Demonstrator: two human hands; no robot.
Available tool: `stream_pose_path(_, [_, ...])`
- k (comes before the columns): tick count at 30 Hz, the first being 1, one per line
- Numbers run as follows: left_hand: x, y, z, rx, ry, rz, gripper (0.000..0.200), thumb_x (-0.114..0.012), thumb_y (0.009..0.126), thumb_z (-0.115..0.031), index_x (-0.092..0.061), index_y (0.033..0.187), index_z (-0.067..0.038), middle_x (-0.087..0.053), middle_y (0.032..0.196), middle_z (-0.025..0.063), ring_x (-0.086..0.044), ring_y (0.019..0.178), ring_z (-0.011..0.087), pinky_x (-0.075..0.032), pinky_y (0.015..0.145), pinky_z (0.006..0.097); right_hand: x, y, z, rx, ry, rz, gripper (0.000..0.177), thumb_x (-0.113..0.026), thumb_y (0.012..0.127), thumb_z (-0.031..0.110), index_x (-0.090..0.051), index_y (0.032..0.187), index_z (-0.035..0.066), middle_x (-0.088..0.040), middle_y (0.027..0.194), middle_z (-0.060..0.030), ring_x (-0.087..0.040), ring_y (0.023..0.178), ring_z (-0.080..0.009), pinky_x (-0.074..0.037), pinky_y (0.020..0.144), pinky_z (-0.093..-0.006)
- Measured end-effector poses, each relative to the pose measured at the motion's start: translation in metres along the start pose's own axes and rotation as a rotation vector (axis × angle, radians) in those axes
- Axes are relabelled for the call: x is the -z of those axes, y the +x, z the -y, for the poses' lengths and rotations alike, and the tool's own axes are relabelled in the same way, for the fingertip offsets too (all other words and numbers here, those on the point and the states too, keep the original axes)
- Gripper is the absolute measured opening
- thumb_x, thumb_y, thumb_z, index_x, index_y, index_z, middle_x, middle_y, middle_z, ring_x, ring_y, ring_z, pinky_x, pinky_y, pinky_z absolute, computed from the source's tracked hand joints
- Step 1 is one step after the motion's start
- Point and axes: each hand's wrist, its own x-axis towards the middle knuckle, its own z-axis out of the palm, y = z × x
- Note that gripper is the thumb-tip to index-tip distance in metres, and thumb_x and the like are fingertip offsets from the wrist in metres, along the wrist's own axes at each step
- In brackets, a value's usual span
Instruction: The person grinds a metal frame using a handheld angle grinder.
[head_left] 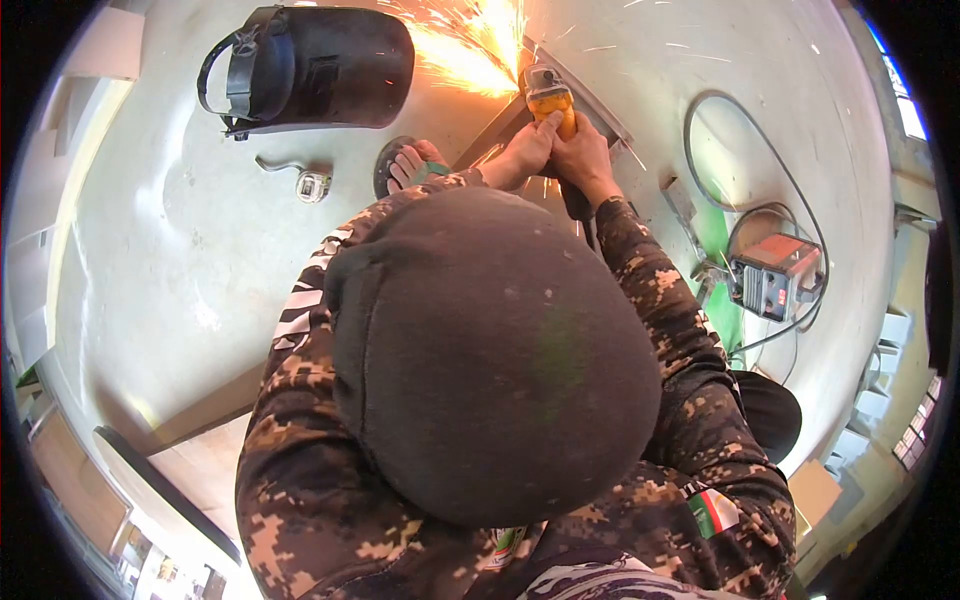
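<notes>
A yellow angle grinder [551, 100] is running, and bright sparks [470, 50] fly from its head toward the upper left. My left hand [530, 152] is wrapped around the left side of its body. From the right, my right hand [586, 158] grips the same grinder, close against the left hand. Beneath the tool, metal bars [594, 95] meet at an angle on the floor. The sparks and the grinder's head hide the contact point. My foot [418, 163] in a sandal is just left of the bars.
A black welding helmet [355, 70] lies on the floor at upper left, with a tape measure [312, 186] below it. At right stands an orange-topped welding machine [778, 275] with a looped black cable [688, 150]. A dark cap [495, 350] covers the middle of the view.
</notes>
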Motion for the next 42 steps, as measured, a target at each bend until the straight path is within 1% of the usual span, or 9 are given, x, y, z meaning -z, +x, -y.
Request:
stream_pose_path(2, [-0.003,-0.001,-0.005,0.006,0.001,-0.079,0.059,-0.041,0.103,-0.052,-0.058,0.128,-0.001,-0.066,0.118,0.0109,-0.063,0.104,0.0186,-0.049,0.091,0.033,-0.003,0.0,0.002,-0.06,0.02,-0.039,0.059,-0.063,0.087,0.054,-0.061,0.12,0.006,-0.068,0.107,-0.0277,-0.065,0.106,-0.0434,-0.052,0.089,-0.0486])
stream_pose_path(9, [-0.008,-0.007,-0.01,-0.042,-0.042,-0.054,0.057,-0.041,0.104,-0.05,-0.058,0.128,-0.001,-0.066,0.117,0.0111,-0.063,0.105,0.0189,-0.048,0.092,0.0328,0.001,-0.001,0.004,-0.049,0.029,-0.014,0.06,-0.063,0.087,0.055,-0.061,0.12,0.005,-0.069,0.108,-0.0271,-0.065,0.106,-0.0429,-0.052,0.089,-0.0478])
stream_pose_path(11, [-0.015,-0.021,-0.024,0.022,-0.127,-0.026,0.056,-0.042,0.104,-0.048,-0.058,0.128,0.0,-0.066,0.117,0.0109,-0.062,0.106,0.0188,-0.048,0.093,0.0328,-0.001,0.0,0.0,-0.008,0.014,-0.026,0.06,-0.063,0.087,0.055,-0.061,0.119,0.004,-0.069,0.108,-0.027,-0.066,0.106,-0.0428,-0.052,0.089,-0.0475])
stream_pose_path(15, [-0.013,-0.016,-0.024,-0.009,0.002,-0.098,0.056,-0.043,0.104,-0.048,-0.058,0.129,0.001,-0.066,0.116,0.0111,-0.061,0.107,0.0186,-0.048,0.094,0.0321,0.004,-0.001,0.005,-0.012,0.016,-0.018,0.06,-0.063,0.087,0.054,-0.061,0.119,0.004,-0.069,0.107,-0.0273,-0.066,0.106,-0.0427,-0.052,0.089,-0.0472])
stream_pose_path(17, [-0.01,-0.016,-0.024,0.018,-0.001,-0.029,0.063,-0.044,0.103,-0.053,-0.047,0.14,-0.002,-0.06,0.128,0.0112,-0.059,0.115,0.0203,-0.047,0.099,0.0346,0.003,-0.001,0.008,-0.047,-0.005,-0.021,0.06,-0.063,0.087,0.054,-0.061,0.119,0.003,-0.069,0.106,-0.0277,-0.066,0.106,-0.0428,-0.052,0.088,-0.047])
stream_pose_path(27, [0.0,-0.003,-0.016,-0.016,0.03,-0.006,0.065,-0.041,0.103,-0.055,-0.046,0.14,-0.001,-0.059,0.129,0.0116,-0.06,0.115,0.0209,-0.048,0.099,0.0348,0.003,0.007,0.009,-0.009,-0.009,-0.003,0.058,-0.063,0.087,0.053,-0.061,0.115,0.003,-0.069,0.106,-0.0281,-0.065,0.105,-0.0442,-0.052,0.088,-0.048])
stream_pose_path(36, [-0.018,-0.02,-0.032,0.067,0.011,-0.055,0.071,-0.041,0.101,-0.059,-0.054,0.133,0.003,-0.063,0.12,0.0136,-0.061,0.108,0.0196,-0.048,0.093,0.0325,0.013,0.002,0.004,0.016,-0.068,-0.016,0.057,-0.062,0.088,0.053,-0.061,0.113,0.002,-0.069,0.105,-0.0277,-0.065,0.105,-0.0428,-0.052,0.087,-0.0467])
stream_pose_path(38, [-0.02,-0.02,-0.03,0.167,0.209,-0.078,0.074,-0.041,0.1,-0.062,-0.056,0.13,0.004,-0.065,0.117,0.0146,-0.062,0.104,0.0194,-0.049,0.09,0.0325,0.017,-0.011,0.004,-0.043,-0.03,-0.026,0.057,-0.063,0.088,0.052,-0.061,0.113,0.001,-0.069,0.105,-0.0271,-0.066,0.103,-0.0423,-0.052,0.086,-0.0461])
stream_pose_path(42, [-0.019,-0.018,-0.015,0.209,0.247,-0.027,0.076,-0.041,0.099,-0.063,-0.057,0.13,0.005,-0.066,0.116,0.0148,-0.064,0.102,0.0195,-0.05,0.088,0.0324,0.022,-0.023,0.0,-0.031,0.027,-0.005,0.056,-0.063,0.088,0.051,-0.061,0.112,0.0,-0.069,0.103,-0.0268,-0.066,0.101,-0.0423,-0.053,0.085,-0.0454])
